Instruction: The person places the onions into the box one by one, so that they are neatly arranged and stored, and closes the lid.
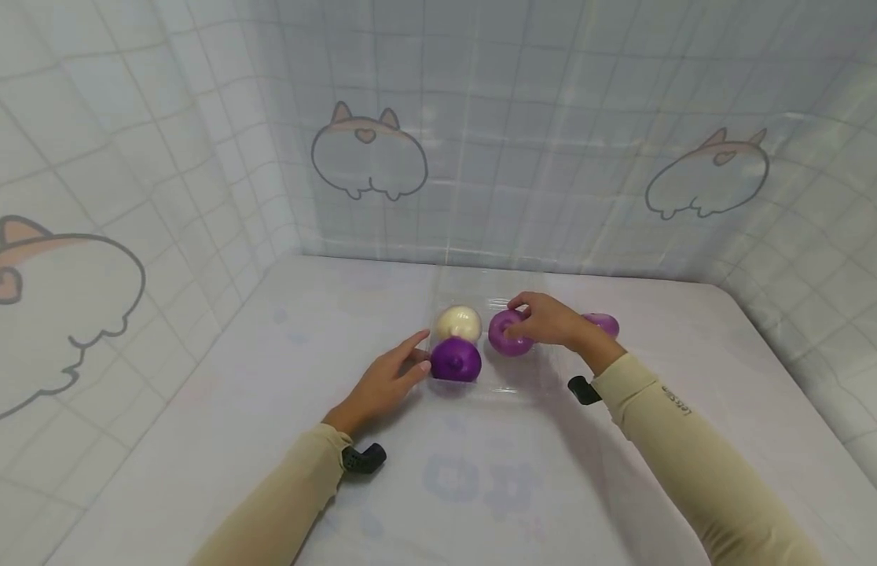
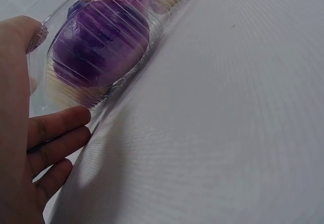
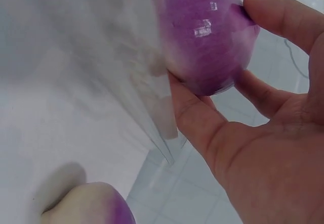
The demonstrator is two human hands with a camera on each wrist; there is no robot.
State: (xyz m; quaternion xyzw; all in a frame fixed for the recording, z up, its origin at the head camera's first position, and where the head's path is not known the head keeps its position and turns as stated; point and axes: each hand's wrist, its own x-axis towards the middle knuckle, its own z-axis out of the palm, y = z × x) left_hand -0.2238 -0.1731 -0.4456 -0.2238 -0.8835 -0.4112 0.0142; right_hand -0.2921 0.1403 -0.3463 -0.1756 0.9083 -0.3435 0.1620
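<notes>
The right hand pinched a light purple onion at a clear container's right half. The left hand, fingers loosely extended, touched its left side, beside dark purple and white onions. Another purple onion lay rightward.

You face four bulbs and one clear box.
You count three purple bulbs, one cream bulb, two black wrist devices, three wall cartoons: one left, two far.
</notes>
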